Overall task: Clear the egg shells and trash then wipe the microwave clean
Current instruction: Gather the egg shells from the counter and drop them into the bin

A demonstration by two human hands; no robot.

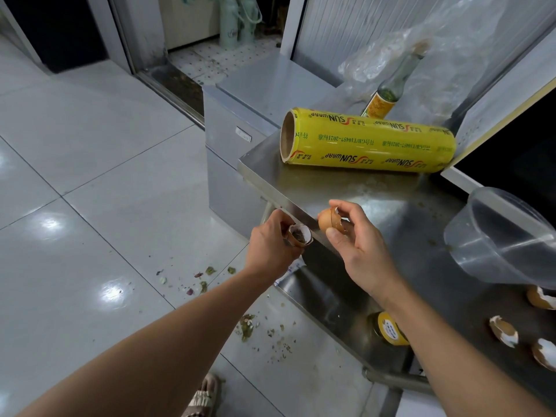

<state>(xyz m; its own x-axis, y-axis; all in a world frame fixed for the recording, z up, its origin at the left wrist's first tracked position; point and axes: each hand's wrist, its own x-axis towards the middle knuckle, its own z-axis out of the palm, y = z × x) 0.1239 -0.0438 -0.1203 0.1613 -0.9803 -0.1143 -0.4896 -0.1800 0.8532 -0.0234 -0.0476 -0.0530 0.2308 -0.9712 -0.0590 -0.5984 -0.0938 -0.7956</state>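
My left hand [269, 245] grips a brown egg shell half [298, 235] with dark bits inside, just off the steel counter's left edge. My right hand [358, 245] pinches another brown egg shell [329, 221] over the counter [376, 194]. Three more shell halves [504, 331] lie on the counter at the lower right. The microwave [517, 145] stands at the right with a dark opening and its door ajar.
A yellow roll of cling film [367, 139] lies across the counter's back, with a glass bottle [388, 91] and a plastic bag [421, 46] behind it. A clear plastic tub [499, 236] lies tipped at the right. Food scraps [207, 275] litter the tiled floor.
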